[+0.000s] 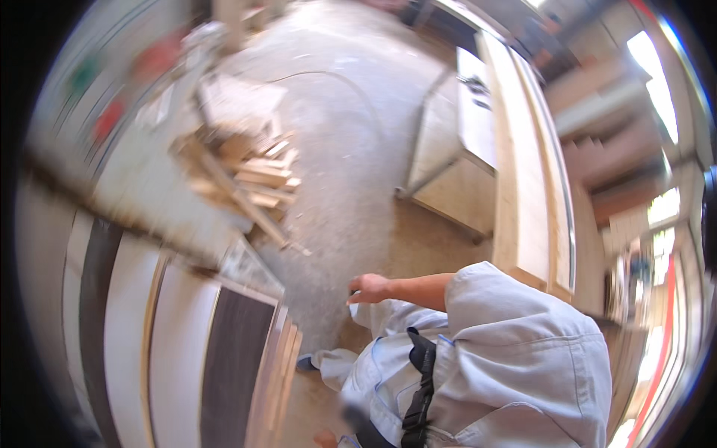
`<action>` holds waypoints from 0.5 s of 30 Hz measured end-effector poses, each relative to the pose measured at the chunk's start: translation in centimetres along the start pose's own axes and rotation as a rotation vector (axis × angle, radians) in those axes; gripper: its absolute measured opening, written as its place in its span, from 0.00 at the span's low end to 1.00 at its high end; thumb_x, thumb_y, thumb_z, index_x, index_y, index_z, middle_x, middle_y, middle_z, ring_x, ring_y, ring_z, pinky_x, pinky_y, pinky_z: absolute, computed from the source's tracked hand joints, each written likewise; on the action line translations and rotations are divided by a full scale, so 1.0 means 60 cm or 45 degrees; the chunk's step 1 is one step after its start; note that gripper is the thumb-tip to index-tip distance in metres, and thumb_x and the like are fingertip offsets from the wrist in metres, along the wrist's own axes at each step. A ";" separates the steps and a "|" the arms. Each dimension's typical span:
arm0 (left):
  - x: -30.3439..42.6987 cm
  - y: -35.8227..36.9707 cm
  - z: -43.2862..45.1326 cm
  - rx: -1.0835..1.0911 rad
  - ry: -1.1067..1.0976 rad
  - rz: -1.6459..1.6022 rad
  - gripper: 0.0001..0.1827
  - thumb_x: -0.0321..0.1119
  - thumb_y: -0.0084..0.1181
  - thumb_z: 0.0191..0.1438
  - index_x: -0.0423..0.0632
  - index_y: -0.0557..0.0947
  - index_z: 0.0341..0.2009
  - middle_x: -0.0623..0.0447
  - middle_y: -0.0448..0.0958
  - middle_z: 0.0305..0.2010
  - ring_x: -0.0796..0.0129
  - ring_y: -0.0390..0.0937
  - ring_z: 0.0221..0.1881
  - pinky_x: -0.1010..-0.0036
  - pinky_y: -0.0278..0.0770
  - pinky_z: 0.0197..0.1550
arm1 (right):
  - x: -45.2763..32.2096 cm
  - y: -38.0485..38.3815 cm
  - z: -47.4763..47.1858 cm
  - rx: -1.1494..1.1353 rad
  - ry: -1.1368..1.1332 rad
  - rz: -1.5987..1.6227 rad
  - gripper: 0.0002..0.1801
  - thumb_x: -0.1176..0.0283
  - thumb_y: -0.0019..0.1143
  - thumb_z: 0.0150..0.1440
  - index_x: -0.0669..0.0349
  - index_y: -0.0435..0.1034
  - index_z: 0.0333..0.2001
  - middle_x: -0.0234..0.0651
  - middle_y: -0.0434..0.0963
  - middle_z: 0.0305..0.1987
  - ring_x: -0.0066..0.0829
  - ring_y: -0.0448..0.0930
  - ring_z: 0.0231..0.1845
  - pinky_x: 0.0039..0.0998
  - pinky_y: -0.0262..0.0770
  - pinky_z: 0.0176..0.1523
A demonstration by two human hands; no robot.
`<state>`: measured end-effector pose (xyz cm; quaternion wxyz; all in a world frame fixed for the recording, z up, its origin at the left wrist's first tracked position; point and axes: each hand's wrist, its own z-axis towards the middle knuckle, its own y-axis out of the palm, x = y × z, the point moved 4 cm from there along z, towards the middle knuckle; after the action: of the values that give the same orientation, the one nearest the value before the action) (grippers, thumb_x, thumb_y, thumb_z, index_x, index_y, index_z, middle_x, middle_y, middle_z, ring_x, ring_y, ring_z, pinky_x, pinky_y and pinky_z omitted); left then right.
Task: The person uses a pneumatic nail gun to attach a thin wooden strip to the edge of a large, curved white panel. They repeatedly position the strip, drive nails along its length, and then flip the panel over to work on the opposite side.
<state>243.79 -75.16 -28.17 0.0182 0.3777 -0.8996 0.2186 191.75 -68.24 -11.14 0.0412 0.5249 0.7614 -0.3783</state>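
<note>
My right hand (369, 288) is out in front of my body with its fingers curled. A small dark spot shows at the fingertips, and I cannot tell whether it is a held object. My left hand (325, 438) is blurred and partly cut off at the bottom edge, so its grip is unclear. I wear a light grey work shirt (521, 347) with a black strap (419, 386) across it. One dark blue shoe (306, 363) shows beside a stack of wooden boards and panels (238, 336).
Wood offcuts (266, 176) lie piled on the concrete floor (336, 224), near a thin curved cable or hose (330, 74). Long pale timber beams (521, 168) run along the right, beside a plywood-sided cart or box (448, 190). A large greyish panel or machine surface (162, 185) stands left, blurred.
</note>
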 end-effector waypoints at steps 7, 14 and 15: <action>0.465 0.245 -0.150 -0.294 0.516 0.420 0.25 0.48 0.56 0.57 0.41 0.79 0.50 0.44 0.79 0.49 0.54 0.75 0.48 0.59 0.74 0.52 | 0.224 -0.229 -0.218 0.371 0.546 0.823 0.29 0.50 0.64 0.52 0.64 0.78 0.47 0.47 0.83 0.46 0.43 0.82 0.49 0.40 0.78 0.51; 0.878 0.519 -0.296 -0.537 0.945 0.778 0.21 0.44 0.55 0.57 0.39 0.81 0.45 0.45 0.80 0.42 0.55 0.75 0.41 0.59 0.75 0.47 | 0.437 -0.407 -0.274 1.233 0.630 1.159 0.23 0.57 0.67 0.52 0.65 0.79 0.43 0.41 0.83 0.40 0.32 0.82 0.40 0.33 0.78 0.46; 0.926 0.555 -0.302 -0.554 0.986 0.831 0.20 0.44 0.55 0.57 0.39 0.81 0.44 0.45 0.80 0.41 0.55 0.75 0.40 0.59 0.75 0.46 | 0.454 -0.423 -0.274 1.318 0.649 1.252 0.22 0.58 0.67 0.52 0.65 0.79 0.42 0.40 0.83 0.39 0.30 0.82 0.40 0.33 0.78 0.46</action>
<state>178.86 -84.48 -13.40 0.3568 -0.0413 -0.9219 0.1449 164.05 -41.23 1.52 -0.2238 0.8275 0.1508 -0.4924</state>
